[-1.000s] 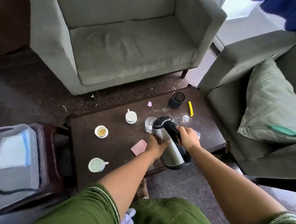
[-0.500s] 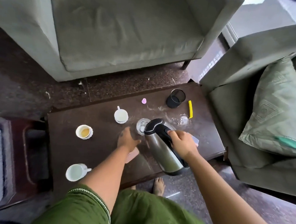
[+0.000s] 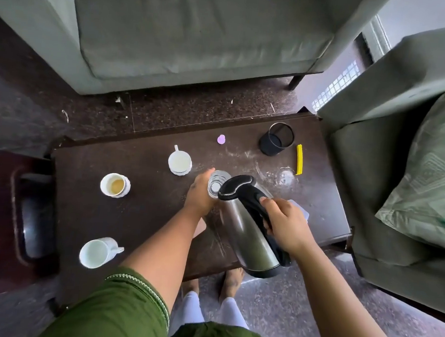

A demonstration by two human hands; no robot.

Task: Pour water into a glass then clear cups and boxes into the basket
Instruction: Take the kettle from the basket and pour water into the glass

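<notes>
While the steel kettle with black handle [image 3: 249, 222] is gripped by the right hand [image 3: 285, 224] and tipped toward the clear drinking glass [image 3: 216, 183], which is steadied by the left hand [image 3: 199, 195] on the dark bench [image 3: 140, 215], pouring is judged barely begun. Three white cups [image 3: 115, 184] remain uncleared; no basket is identified.

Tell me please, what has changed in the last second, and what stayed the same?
The left hand let go of the kettle body, moved forward and now holds the glass. The right hand keeps gripping the kettle handle, with the spout tilted at the glass. The three white cups and the black mesh holder stayed in place.
</notes>
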